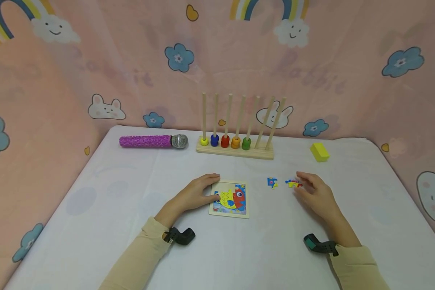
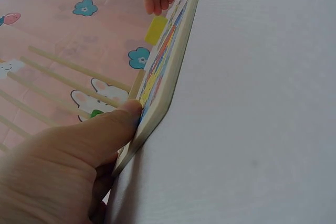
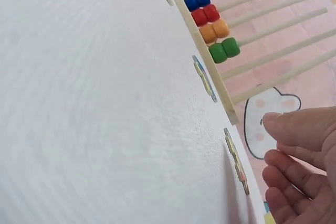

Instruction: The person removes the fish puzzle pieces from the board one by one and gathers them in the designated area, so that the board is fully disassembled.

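Note:
My left hand [image 1: 196, 194] holds a wooden fish jigsaw puzzle [image 1: 229, 214] at its left side. The thumb presses on the puzzle's face [image 2: 131, 109], with the fingers at its far left corner. Part of the tray's upper left shows bare wood. My right hand [image 1: 317, 195] is beside a red, yellow and blue puzzle piece [image 1: 293, 183], with fingers loosely bent and apart and nothing between them. In the right wrist view the fingertips [image 3: 272, 124] are just off that piece [image 3: 236, 161]. A blue and yellow piece [image 1: 272, 182] lies between it and the tray.
At the back stands a wooden peg rack [image 1: 235, 152] with colored beads on several upright pegs. To its left lies a purple glitter microphone [image 1: 146, 141]; a yellow block [image 1: 320, 152] is at the back right. A patterned pink cloth [image 1: 217, 76] hangs behind the white table [image 1: 268, 253].

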`<state>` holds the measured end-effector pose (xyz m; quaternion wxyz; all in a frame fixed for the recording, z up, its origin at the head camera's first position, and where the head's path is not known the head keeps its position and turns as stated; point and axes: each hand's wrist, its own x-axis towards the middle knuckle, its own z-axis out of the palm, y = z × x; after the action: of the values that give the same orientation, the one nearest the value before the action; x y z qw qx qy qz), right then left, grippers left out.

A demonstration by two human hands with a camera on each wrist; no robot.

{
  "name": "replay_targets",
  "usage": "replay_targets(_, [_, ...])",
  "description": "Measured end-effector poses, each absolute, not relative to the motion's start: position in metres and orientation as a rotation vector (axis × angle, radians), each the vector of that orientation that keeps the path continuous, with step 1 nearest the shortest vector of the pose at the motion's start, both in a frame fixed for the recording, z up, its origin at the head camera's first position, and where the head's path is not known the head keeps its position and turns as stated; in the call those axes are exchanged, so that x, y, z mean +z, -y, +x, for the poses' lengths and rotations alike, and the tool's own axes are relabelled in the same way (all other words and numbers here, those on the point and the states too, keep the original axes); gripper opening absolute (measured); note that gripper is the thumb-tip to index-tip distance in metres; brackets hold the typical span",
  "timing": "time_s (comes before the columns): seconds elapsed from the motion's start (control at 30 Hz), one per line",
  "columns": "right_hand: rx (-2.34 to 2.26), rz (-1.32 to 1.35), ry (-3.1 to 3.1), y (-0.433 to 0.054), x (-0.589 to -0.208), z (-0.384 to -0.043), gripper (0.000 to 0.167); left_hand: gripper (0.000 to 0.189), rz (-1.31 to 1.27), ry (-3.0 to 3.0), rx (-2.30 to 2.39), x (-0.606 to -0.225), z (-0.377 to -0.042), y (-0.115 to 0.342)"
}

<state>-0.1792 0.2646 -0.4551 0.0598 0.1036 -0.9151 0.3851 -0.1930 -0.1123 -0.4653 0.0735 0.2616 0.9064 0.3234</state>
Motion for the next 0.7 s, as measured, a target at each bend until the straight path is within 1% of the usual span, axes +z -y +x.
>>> replay_targets(0.37, [1.273,0.470,2.849,-0.235,-0.433,-0.175,0.049,0.064,0.792,-2.726,0.973,-0.466,-0.194,0.112])
replay_targets(0.7, [1.439,0.636,2.851,-0.196,-0.432,-0.179,0.051,0.064,0.781,-2.719,0.958,-0.467,-0.195,0.113])
